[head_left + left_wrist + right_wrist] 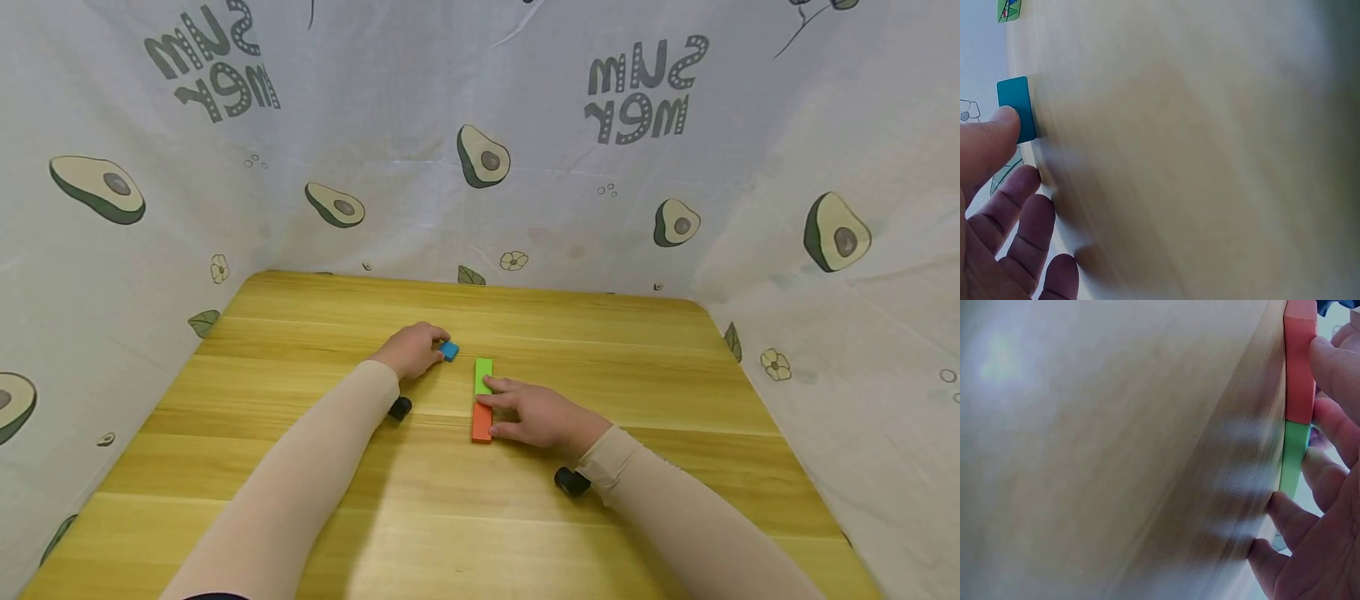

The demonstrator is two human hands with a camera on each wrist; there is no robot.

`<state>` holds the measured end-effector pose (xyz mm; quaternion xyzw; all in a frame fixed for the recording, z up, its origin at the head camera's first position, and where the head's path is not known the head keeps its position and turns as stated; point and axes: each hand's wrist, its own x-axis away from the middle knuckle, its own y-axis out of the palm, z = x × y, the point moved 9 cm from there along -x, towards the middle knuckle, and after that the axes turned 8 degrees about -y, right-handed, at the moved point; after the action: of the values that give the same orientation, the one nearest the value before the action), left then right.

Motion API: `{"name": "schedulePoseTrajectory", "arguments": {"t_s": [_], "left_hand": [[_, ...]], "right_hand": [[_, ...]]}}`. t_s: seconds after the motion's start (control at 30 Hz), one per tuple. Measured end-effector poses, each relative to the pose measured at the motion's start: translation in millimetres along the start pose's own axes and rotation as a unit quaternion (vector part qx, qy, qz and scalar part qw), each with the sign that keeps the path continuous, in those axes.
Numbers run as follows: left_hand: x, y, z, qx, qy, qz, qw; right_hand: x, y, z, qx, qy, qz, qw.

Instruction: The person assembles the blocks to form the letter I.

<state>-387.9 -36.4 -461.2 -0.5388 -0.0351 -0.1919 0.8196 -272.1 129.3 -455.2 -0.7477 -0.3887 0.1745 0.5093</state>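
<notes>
At the middle of the table, a green block (483, 369) and an orange block (482, 425) lie end to end in one line. My right hand (543, 414) comes in from the right, its fingertips resting over the place where the two meet. Its thumb touches the orange block's right side near the closer end. Farther off and to the left, my left hand (414, 350) pinches a small blue block (450, 351). In the left wrist view, the left thumb presses on the blue block's face, while the other fingertips reach down to the wood.
The wooden table (465, 517) has a curtain (405, 167) with avocado prints behind it and along both sides. A black wrist camera (400, 408) hangs under the left wrist, another black camera (572, 482) under the right.
</notes>
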Motion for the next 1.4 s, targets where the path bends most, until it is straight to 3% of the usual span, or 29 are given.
{"name": "schedulePoseTrajectory", "arguments": {"t_s": [0.5, 1.0, 1.4], "left_hand": [[-1.0, 0.3, -1.8, 0.0, -0.014, -0.004, 0.9999], [2.3, -1.4, 0.6, -0.005, -0.007, 0.002, 1.0], [-0.4, -1.3, -1.6, 0.02, -0.018, 0.002, 0.9996]], "right_hand": [[0.6, 0.2, 0.6, 0.001, 0.007, -0.005, 1.0], [0.0, 1.2, 1.8, -0.001, 0.013, -0.009, 0.9999], [-0.1, 2.6, 4.6, -0.005, 0.019, -0.008, 0.9998]]}}
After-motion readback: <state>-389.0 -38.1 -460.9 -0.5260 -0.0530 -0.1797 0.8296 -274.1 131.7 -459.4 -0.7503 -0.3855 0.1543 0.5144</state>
